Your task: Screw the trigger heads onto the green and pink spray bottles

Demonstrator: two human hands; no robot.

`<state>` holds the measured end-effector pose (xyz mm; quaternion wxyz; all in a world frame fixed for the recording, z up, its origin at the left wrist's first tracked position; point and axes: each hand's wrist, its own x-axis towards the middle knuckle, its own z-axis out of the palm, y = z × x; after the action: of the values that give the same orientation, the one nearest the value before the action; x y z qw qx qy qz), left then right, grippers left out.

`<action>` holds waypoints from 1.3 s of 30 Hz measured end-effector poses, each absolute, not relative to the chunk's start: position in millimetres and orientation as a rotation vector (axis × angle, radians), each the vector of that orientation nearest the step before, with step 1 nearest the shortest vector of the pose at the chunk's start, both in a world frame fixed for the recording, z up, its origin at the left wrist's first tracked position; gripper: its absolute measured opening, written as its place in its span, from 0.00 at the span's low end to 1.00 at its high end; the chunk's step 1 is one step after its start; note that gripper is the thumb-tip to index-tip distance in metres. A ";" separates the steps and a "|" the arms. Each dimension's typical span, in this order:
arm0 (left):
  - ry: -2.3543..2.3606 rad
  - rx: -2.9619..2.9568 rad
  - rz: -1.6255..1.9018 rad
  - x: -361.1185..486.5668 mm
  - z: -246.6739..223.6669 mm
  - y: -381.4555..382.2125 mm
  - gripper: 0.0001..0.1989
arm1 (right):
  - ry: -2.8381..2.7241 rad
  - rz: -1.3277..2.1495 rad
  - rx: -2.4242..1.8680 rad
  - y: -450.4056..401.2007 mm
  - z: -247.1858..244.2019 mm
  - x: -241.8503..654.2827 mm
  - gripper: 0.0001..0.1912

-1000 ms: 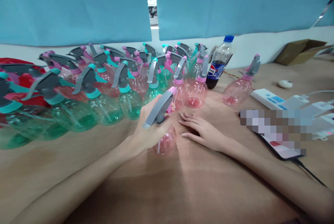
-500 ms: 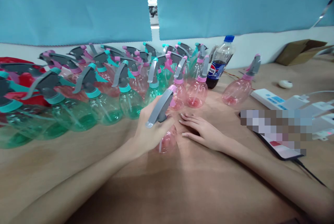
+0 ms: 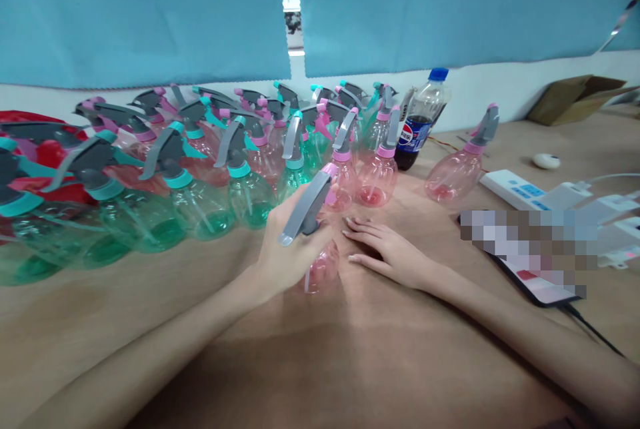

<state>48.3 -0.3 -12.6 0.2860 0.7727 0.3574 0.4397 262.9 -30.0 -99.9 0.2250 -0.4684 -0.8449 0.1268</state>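
My left hand [image 3: 287, 249] is wrapped round the neck of a pink spray bottle [image 3: 323, 269], which stands on the brown table [image 3: 400, 356]. Its grey and pink spray head tilts above my fingers, and the hand hides the bottle's upper part. To the right of that bottle, my right hand [image 3: 390, 252] lies on the table with its fingers spread and nothing in it. Just behind my hands stand more pink spray bottles [image 3: 377, 179]. Green spray bottles [image 3: 203, 206] with grey and teal heads line up to the left.
A cola bottle [image 3: 415, 129] stands behind the pink bottles. Another pink spray bottle [image 3: 453, 172] is by a white power strip [image 3: 517, 189] with plugs. A phone [image 3: 550, 286] lies at the right, near a white mouse-like object [image 3: 547, 161]. An open cardboard box [image 3: 570, 99] sits at the back.
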 end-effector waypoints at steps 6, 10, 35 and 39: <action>0.949 2.086 1.219 50.1 -9.2 0.1 0.10 | -2.328 0.353 -1.283 -29.9 -100.1 263.3 0.27; 0.952 2.058 1.203 50.3 -8.5 -0.3 0.10 | -2.342 0.340 -1.295 -29.9 -99.8 263.3 0.28; 0.968 2.041 1.153 49.2 -8.8 0.9 0.13 | -2.332 0.350 -1.303 -30.5 -98.7 262.3 0.27; 0.959 2.086 1.130 48.9 -6.7 2.2 0.14 | -2.342 0.339 -1.314 -30.6 -98.1 262.1 0.27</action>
<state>48.9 2.2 -6.7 0.2873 0.7807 0.3590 0.4231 262.1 -30.6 -98.1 0.2156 -0.4741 -0.8448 0.1224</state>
